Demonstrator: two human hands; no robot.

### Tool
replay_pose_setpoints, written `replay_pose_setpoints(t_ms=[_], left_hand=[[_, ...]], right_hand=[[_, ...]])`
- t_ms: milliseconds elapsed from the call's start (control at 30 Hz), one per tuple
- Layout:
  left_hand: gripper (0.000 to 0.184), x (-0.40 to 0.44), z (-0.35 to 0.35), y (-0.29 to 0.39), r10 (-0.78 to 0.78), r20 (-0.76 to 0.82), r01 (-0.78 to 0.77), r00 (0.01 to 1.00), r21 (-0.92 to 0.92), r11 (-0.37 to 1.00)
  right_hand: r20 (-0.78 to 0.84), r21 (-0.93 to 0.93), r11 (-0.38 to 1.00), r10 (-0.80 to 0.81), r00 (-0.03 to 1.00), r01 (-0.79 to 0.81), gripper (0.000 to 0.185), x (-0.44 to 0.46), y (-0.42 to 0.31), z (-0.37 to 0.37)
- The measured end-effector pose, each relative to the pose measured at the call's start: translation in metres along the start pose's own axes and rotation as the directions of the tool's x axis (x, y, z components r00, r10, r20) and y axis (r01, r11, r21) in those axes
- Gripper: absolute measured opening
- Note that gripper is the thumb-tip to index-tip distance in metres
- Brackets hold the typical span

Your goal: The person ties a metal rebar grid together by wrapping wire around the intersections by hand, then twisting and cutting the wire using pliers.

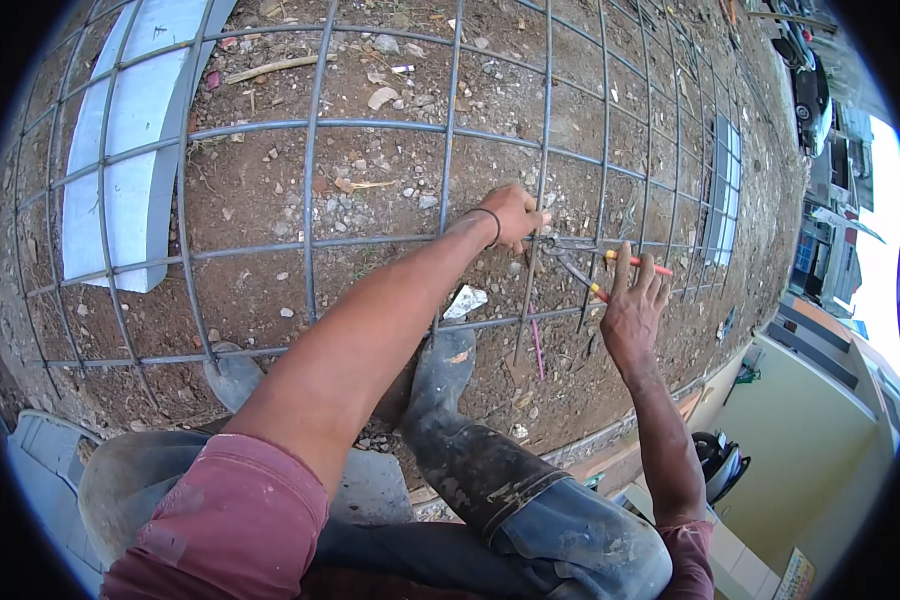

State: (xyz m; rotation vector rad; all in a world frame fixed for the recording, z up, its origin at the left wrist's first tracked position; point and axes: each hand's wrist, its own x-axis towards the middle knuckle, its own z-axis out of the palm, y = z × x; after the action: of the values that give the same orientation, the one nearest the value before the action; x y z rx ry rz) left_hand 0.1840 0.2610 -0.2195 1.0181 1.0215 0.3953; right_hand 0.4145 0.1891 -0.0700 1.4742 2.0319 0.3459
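A pair of pincers [574, 266] with red and yellow handles is in my right hand [632, 312]. Its handles are spread apart, and the jaws sit at a crossing of the steel rebar mesh [370, 241]. At that same crossing, my left hand [515, 214] has its fingers closed against an upright bar. Whether a thin tie wire is also between those fingers is too small to make out. My left forearm passes over the mesh and hides part of it.
Below the mesh lies stony brown soil. A pale block [125, 150] is under its left side, another [725, 190] at the right. A white scrap [465, 301] and a pink strip [537, 345] lie near my boots [442, 370]. A wall [790, 420] stands at right.
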Motion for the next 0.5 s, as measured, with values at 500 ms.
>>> replay_pose_setpoints(t_ms=[500], left_hand=[[0.039,0.003,0.002,-0.004,0.009,-0.005,-0.009,1.0,0.007,1.0]], right_hand=[[-0.219,-0.086,0.991,-0.122,0.968,0.105,0.031,0.023,0.015,-0.027]])
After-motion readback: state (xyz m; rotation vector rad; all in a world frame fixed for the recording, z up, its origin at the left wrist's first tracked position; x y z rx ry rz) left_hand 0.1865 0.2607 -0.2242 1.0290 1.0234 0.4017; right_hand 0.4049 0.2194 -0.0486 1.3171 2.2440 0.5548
